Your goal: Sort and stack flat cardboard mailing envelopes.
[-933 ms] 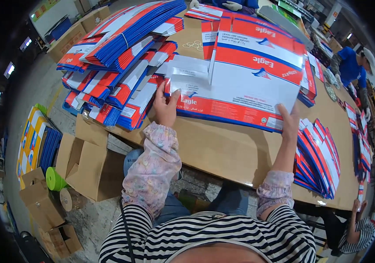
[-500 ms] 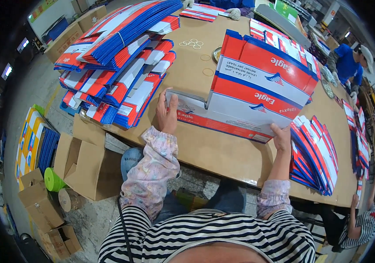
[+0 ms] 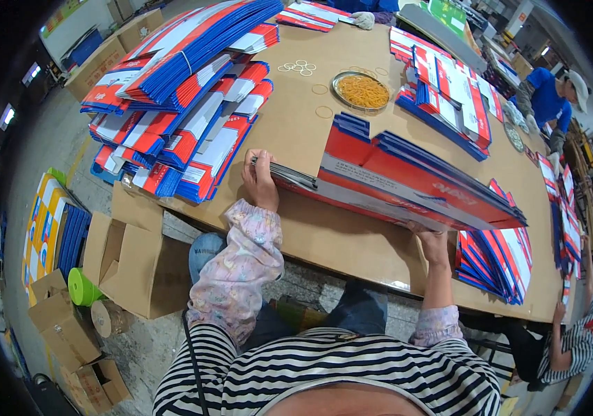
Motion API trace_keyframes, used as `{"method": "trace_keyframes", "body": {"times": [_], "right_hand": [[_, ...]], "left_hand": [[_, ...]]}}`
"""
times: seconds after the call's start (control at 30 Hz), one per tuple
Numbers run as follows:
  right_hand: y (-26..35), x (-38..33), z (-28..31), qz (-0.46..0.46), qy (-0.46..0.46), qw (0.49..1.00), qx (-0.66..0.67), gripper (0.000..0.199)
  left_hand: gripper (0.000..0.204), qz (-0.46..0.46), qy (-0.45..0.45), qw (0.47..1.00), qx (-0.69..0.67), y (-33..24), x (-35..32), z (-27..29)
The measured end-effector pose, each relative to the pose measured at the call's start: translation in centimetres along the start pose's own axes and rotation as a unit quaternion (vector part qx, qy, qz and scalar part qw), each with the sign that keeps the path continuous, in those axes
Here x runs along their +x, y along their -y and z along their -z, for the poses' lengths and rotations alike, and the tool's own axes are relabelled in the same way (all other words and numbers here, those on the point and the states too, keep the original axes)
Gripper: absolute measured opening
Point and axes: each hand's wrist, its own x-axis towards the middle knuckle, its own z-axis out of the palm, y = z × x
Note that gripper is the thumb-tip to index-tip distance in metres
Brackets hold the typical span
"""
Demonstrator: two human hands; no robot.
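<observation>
Several flat printed cartons (image 3: 393, 182), red, white and blue, are held together as one thin bundle above the near table edge. The bundle is tilted so its layered blue upper edges show. My left hand (image 3: 260, 182) grips its narrow left end, thumb on one side and fingers round the other. My right hand (image 3: 430, 243) holds the lower edge toward the right, its fingers partly hidden by the cartons. Beyond the bundle lies a round metal dish of yellow rubber bands (image 3: 362, 91), with loose rubber bands (image 3: 297, 67) on the table to its left.
A tall pile of bundled cartons (image 3: 178, 104) stands on the table's left. Fanned cartons (image 3: 494, 263) lie at the near right, and more stacks (image 3: 449, 97) farther back. Open cardboard boxes (image 3: 137, 260) are on the floor at left. Co-workers (image 3: 553, 97) are at the far side and right.
The carton bundle has tipped from showing its broad printed face to nearly edge-on, its top lowered. The dish of rubber bands behind it has come into view. Both hands keep their hold.
</observation>
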Motion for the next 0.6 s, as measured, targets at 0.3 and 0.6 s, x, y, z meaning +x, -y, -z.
{"method": "trace_keyframes", "body": {"times": [0.3,0.6], "right_hand": [[3.0,-0.6,-0.4,0.133,0.11,0.984,-0.04,0.034],[1.0,-1.0,-0.9,0.051,0.012,0.993,-0.105,0.034]], "left_hand": [[0.023,-0.022,-0.006,1.0,-0.012,0.2,2.0,-1.0],[0.037,0.043,0.056,0.997,-0.044,3.1,2.4,-0.5]]}}
